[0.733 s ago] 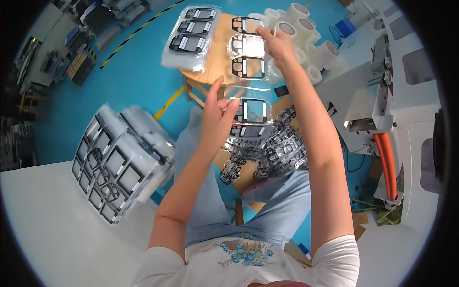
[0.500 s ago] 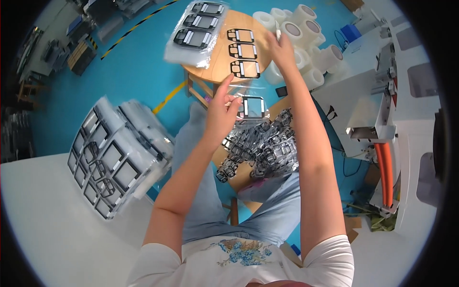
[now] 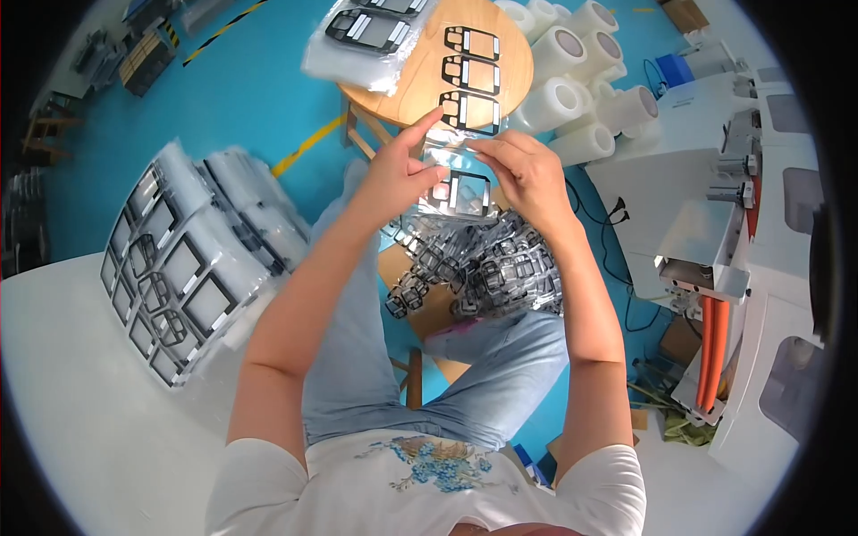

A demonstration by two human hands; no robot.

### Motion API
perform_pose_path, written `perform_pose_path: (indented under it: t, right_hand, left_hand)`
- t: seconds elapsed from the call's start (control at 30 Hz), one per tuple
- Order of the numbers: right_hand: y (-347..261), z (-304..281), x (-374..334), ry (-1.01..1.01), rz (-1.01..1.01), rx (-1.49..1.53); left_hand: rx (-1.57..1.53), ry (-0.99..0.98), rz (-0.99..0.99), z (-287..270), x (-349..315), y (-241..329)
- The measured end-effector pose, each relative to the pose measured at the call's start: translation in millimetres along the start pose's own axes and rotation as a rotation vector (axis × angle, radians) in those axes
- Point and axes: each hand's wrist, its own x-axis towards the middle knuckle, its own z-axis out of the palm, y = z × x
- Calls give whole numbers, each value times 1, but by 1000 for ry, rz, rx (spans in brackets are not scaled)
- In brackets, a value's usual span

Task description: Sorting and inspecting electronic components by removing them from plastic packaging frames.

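A clear film strip with black frame-shaped pieces [image 3: 471, 112] runs down over the near edge of the round wooden stool [image 3: 393, 105]. Its lowest framed piece [image 3: 471, 195] hangs below that edge. My left hand [image 3: 393, 179] grips this film, thumb on the lowest piece and index finger stretched up to the piece above. My right hand [image 3: 527, 174] is closed in a pinch at the film between these two pieces. A small pointed knife seen in it earlier is now mostly hidden by the fingers. Beneath my hands lies a heap of loose cut black-framed pieces [image 3: 509, 268].
A stack of clear sheets with black frames [image 3: 371, 31] lies on the stool's left. More bundled framed sheets [image 3: 170, 268] rest on the white table [image 3: 71, 348] at left. Film rolls [image 3: 585, 62] crowd beyond the stool at right, near a white machine [image 3: 648, 205] with orange tubing.
My right hand has come down and inward from beside the film rolls to the film at my left hand. My left hand keeps its hold. The whole view has shifted slightly.
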Motion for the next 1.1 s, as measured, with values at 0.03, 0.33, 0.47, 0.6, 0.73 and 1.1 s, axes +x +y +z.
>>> perform_pose_path:
  t: [0.03,0.33,0.47,0.6,0.73,1.1]
  right_hand:
    - [0,3,3,24,-32,12]
    - [-21,-8,1,-144,-27,-484]
    - [-12,-33,-44,47,579,-111]
    - [-17,-37,-61,-220,691,485]
    - [-25,-63,-2,211,475,692]
    - [126,2,105,190,635,212]
  left_hand:
    - [-4,1,-5,1,0,3]
    - [4,6,-47,-1,-3,10]
    - [129,22,35,12,-18,25]
    - [9,56,136,27,-37,32]
    - [315,-103,115,20,-40,-9]
    - [-105,366,243,59,-12,-4]
